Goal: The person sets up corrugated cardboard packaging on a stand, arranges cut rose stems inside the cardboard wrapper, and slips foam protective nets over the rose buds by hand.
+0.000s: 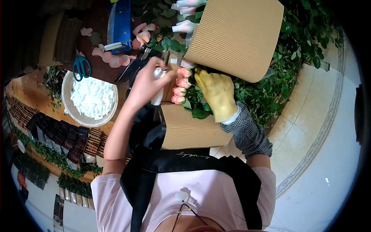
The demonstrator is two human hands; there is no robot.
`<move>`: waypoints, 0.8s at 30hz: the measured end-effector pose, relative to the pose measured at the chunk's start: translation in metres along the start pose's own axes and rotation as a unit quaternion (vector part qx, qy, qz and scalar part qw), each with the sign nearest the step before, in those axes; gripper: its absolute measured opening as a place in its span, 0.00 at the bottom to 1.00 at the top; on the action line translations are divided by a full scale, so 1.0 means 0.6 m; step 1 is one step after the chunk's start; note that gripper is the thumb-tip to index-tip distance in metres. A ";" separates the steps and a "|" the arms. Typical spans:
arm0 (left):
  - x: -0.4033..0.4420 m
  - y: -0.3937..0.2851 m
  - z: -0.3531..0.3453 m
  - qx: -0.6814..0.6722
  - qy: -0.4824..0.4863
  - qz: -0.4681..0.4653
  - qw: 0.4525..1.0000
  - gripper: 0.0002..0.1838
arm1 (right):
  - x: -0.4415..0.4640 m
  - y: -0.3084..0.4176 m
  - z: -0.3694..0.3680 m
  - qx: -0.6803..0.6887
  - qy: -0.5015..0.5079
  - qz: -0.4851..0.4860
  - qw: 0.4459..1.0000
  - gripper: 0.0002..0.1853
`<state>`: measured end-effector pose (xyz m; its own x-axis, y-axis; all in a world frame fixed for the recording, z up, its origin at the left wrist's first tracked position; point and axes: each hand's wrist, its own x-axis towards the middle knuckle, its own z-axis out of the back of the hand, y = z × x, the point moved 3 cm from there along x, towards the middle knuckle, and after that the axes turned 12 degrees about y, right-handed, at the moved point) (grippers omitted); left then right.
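My bare left hand (148, 83) is closed around a white elongated object (157, 94), whose kind I cannot make out. Just to its right, a short column of pink roses (180, 86) lies on corrugated cardboard (197, 127), with green leaves beside the heads. Over those leaves rests my right hand (217, 92) in a yellow glove, its fingers bent together close to the roses; what they grip is hidden. A second corrugated cardboard sheet (235, 36) covers the area above the glove. White mesh sleeves (184, 26) on flower heads stick out at its left edge.
At the left stands a bowl (66, 101) of small white pieces, with teal scissors (81, 66) at its rim. A blue object (120, 23) and loose pink petals (114, 60) lie farther back. Leafy stems (266, 100) fill the right side. Wrapped bundles (58, 133) line the lower left.
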<state>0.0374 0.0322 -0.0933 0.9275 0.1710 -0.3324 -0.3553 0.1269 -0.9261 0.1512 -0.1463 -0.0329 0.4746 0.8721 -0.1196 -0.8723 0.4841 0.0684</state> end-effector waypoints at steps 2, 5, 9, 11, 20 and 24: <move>0.021 -0.031 -0.021 0.037 -0.026 -0.011 0.999 0.17 | 0.001 -0.002 -0.003 -0.022 -0.003 -0.017 1.000 0.07; 0.017 -0.033 -0.023 0.099 -0.074 -0.058 0.991 0.17 | 0.003 -0.011 -0.011 -0.056 -0.020 -0.035 0.998 0.08; -0.081 0.004 0.065 0.016 -0.173 0.061 0.983 0.09 | 0.000 -0.018 -0.021 -0.036 -0.022 -0.040 0.998 0.10; -0.164 0.033 0.130 0.108 -0.102 0.250 0.957 0.11 | 0.006 -0.014 -0.006 -0.013 -0.021 -0.038 0.999 0.11; -0.237 0.110 0.168 0.173 -0.212 0.228 0.934 0.19 | -0.016 0.009 0.076 0.104 0.045 -0.033 0.993 0.11; -0.094 0.009 0.030 -0.029 -0.009 0.112 0.993 0.11 | -0.019 0.030 0.080 0.129 0.023 0.040 0.991 0.14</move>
<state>-0.0192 0.0408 -0.0762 0.8235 0.2057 -0.5288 -0.5451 0.0283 -0.8379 0.1360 -0.1439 0.0175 0.3939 0.9072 -0.1480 -0.8452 0.4208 0.3297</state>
